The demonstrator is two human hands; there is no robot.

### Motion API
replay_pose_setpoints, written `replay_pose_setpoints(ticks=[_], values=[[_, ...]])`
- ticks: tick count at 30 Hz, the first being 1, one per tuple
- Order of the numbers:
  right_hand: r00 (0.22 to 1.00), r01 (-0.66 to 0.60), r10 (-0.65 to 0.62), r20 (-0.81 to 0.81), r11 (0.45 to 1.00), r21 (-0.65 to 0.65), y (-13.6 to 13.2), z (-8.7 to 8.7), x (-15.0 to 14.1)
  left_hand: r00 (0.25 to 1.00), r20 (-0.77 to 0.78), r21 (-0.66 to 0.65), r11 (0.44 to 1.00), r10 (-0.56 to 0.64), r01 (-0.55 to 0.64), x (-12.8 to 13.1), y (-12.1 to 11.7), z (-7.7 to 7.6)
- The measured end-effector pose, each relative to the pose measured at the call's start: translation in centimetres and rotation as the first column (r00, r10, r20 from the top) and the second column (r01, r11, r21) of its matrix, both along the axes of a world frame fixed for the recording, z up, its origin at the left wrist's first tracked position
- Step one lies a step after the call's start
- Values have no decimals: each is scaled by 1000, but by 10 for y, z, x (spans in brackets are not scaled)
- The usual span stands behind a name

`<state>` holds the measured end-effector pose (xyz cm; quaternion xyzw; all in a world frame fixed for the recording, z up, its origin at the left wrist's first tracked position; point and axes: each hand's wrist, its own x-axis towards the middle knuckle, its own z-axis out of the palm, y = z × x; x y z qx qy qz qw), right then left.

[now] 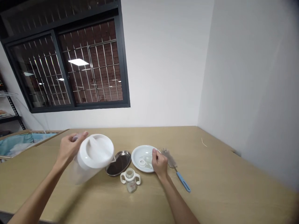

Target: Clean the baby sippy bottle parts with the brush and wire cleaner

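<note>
the pitcher [93, 158] looks smooth plastic, the tray [118, 164] shiny metal.

Two hands [67, 147] [160, 163], one pitcher [97, 152], one bottle [130, 180], one plate [137, 152], one tray [119, 164]

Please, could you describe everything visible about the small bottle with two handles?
The small bottle has a see-through body, glass or plastic, I cannot tell which. A white collar with two curved handles rings its open, lidless neck. A reddish mark shows on its front. It stands upright on the table, nearer the person than the metal tray and plate. Neither the left hand nor the right hand touches it.
</note>
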<state>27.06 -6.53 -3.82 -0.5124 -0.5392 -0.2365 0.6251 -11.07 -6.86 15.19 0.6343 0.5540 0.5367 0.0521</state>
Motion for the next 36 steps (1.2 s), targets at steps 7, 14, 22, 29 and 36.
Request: replay_pose_setpoints(ticks=[7,14,22,29,36], values=[[1000,-10,10,-14,1000,-16,0,-1,-1,933,-358,182,977,-40,112,63,-11,-2],[1000,-11,11,-26,1000,-15,-1,1,-3,798,-600,301,906,-63,297,90,-4,0],[1000,0,0,-21,1000,-13,1,0,-3,625,-780,337,818,-35,467,116,-3,4],[1000,3,-4,-19,999,-40,0,1,-3,577,-815,326,777,-58,539,120,-2,10],[1000,-16,14,-28,997,-80,-2,1,-3,565,-822,293,803,-66,520,123,-6,15]])
